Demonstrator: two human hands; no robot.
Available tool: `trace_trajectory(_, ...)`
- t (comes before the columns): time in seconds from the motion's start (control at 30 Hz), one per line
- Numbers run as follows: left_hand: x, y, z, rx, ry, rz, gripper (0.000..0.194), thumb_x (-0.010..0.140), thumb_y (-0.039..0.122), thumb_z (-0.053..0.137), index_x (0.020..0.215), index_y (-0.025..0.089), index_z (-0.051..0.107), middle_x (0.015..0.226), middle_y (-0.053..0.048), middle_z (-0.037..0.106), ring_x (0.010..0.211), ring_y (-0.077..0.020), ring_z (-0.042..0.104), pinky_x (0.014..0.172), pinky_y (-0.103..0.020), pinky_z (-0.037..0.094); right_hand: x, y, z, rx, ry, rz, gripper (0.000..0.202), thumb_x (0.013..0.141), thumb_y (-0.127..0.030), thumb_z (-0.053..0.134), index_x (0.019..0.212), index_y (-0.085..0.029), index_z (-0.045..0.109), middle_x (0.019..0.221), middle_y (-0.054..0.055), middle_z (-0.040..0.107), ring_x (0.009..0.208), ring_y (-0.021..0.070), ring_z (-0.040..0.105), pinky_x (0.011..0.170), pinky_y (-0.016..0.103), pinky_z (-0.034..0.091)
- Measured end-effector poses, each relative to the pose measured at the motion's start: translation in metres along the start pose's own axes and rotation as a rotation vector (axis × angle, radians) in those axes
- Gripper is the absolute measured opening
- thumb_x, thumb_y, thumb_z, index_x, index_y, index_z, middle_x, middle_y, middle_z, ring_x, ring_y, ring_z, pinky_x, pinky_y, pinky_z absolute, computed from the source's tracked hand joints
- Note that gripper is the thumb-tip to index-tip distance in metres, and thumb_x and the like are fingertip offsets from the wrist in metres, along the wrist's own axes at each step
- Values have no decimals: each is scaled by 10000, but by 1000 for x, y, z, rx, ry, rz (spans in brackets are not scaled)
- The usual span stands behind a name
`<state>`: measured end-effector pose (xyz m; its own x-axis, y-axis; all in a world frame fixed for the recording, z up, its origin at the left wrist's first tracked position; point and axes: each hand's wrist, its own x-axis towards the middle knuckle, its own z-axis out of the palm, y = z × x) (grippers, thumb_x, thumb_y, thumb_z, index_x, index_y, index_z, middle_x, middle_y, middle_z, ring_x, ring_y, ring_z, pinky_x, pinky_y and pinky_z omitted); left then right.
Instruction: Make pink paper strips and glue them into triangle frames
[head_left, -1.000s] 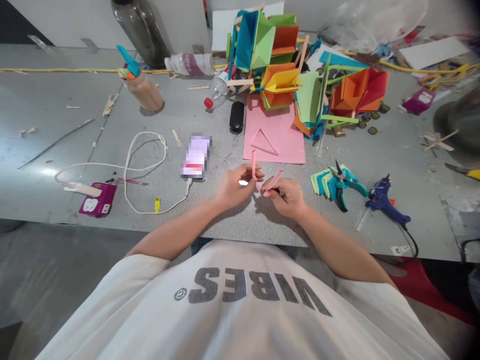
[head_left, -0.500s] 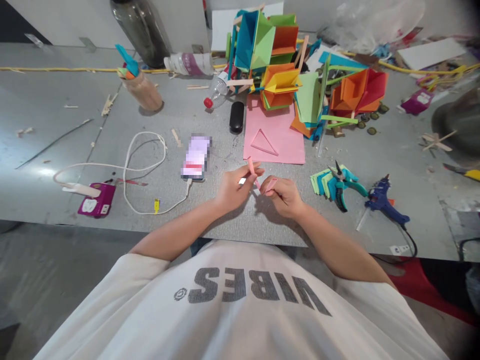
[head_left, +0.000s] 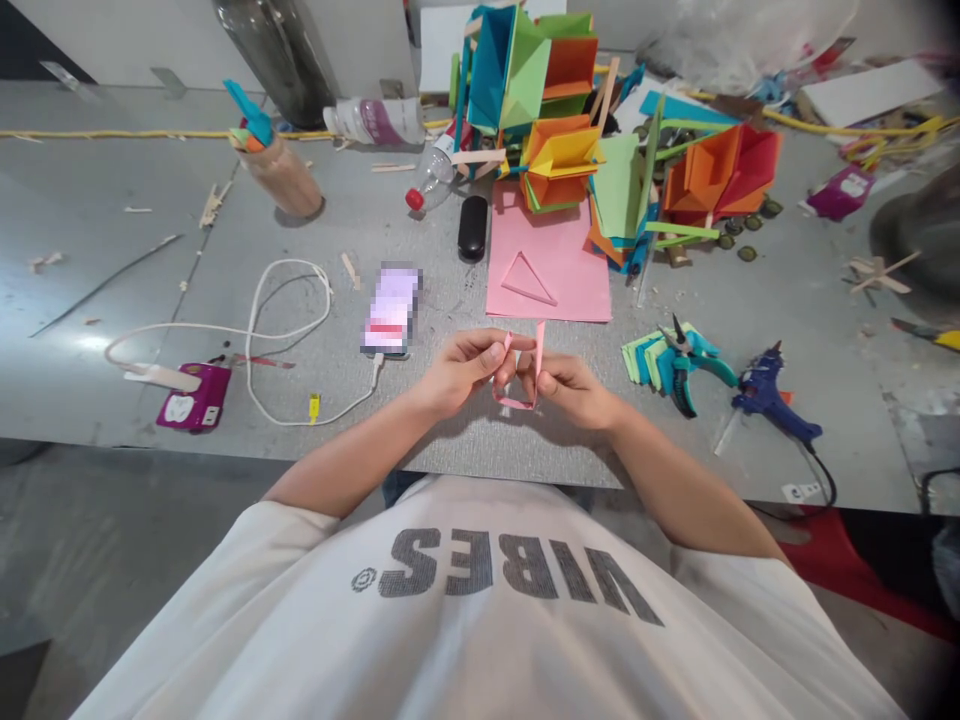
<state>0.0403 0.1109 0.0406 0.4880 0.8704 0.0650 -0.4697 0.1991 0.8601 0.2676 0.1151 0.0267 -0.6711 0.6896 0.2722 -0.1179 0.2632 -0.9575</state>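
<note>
A narrow pink paper strip is bent into a U shape between my hands, above the grey table's near edge. My left hand pinches one end between thumb and fingers. The other end, standing up, is gripped by my right hand. Just beyond my hands lies a pink sheet with a pink paper triangle on it.
Left of my hands are a phone, a white cable and a purple adapter. To the right lie pliers on folded papers and a blue glue gun. Colourful folded-paper constructions and bottles stand behind.
My hands have shifted the pink strip from a folded, partly hidden position into an open U shape. My right hand now holds one end upright.
</note>
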Motion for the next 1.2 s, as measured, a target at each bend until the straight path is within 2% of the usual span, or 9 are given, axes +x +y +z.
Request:
trace_trajectory(0.1, -2, 3, -1, -25, -14, -46, 467, 913, 590, 930, 1250, 279, 841, 684, 15, 692, 608, -145, 655, 610, -286, 571, 0, -2, -1, 48, -76, 74, 618, 1150, -697, 541, 801, -217, 714, 1080, 102, 720, 990, 229, 663, 863, 395, 559)
trace_trajectory(0.2, -2, 5, -5, -24, -14, -74, 556, 871, 529, 979, 1343, 308, 784, 753, 9, 772, 647, -180, 739, 687, -338, 638, 2, -5, -2, 97, -128, 107, 629, 1136, -703, 567, 769, -218, 725, 1070, 107, 699, 946, 227, 647, 829, 404, 571)
trace_trajectory(0.4, 0, 5, -6, -25, -12, -85, 466, 890, 648, 931, 1135, 271, 808, 703, 2, 759, 613, -189, 743, 644, -356, 645, 4, -7, -3, 182, -229, 131, 572, 1130, -666, 625, 794, -216, 734, 870, 60, 663, 807, 190, 600, 756, 377, 543)
trace_trajectory(0.5, 0, 6, -4, -14, 18, -76, 444, 894, 645, 931, 1020, 249, 777, 686, 2, 759, 601, -178, 741, 642, -337, 640, 4, -3, -2, 215, -227, 170, 533, 1134, -657, 631, 851, -214, 719, 827, 27, 632, 748, 162, 576, 713, 351, 503)
trace_trajectory(0.6, 2, 10, -5, -24, 47, -41, 416, 899, 600, 941, 986, 239, 755, 703, 2, 785, 636, -186, 781, 648, -323, 650, 4, 4, -1, 168, -131, 208, 578, 1114, -728, 614, 857, -215, 687, 781, 4, 588, 709, 153, 528, 684, 341, 453)
trace_trajectory(0.8, 7, 15, -16, 99, 153, -17, 449, 884, 607, 954, 1001, 239, 725, 797, -20, 853, 772, -218, 862, 754, -334, 697, 5, 14, -4, 23, 206, 330, 716, 1028, -902, 575, 787, -229, 624, 725, 8, 578, 684, 164, 500, 658, 328, 434)
trace_trajectory(0.97, 10, 13, -21, 107, 135, -41, 464, 859, 605, 972, 985, 235, 723, 830, -35, 872, 780, -193, 861, 754, -293, 684, 6, 15, -4, -79, 313, 329, 764, 961, -981, 572, 782, -239, 611, 717, 9, 602, 675, 166, 545, 664, 330, 495)
trace_trajectory(1.1, 13, 7, -23, 108, 250, 19, 473, 857, 619, 959, 986, 237, 713, 859, -25, 876, 780, -202, 862, 787, -334, 701, 7, 19, -1, -36, 415, 307, 691, 903, -936, 725, 969, -250, 684, 867, 22, 725, 745, 176, 678, 723, 346, 586)
trace_trajectory(1.2, 14, 2, -23, 136, 324, 95, 465, 888, 626, 924, 1029, 241, 703, 866, -22, 872, 848, -219, 879, 825, -355, 705, 7, 22, 0, -8, 515, 328, 602, 873, -781, 870, 1115, -249, 724, 972, 38, 792, 779, 185, 750, 732, 349, 616)
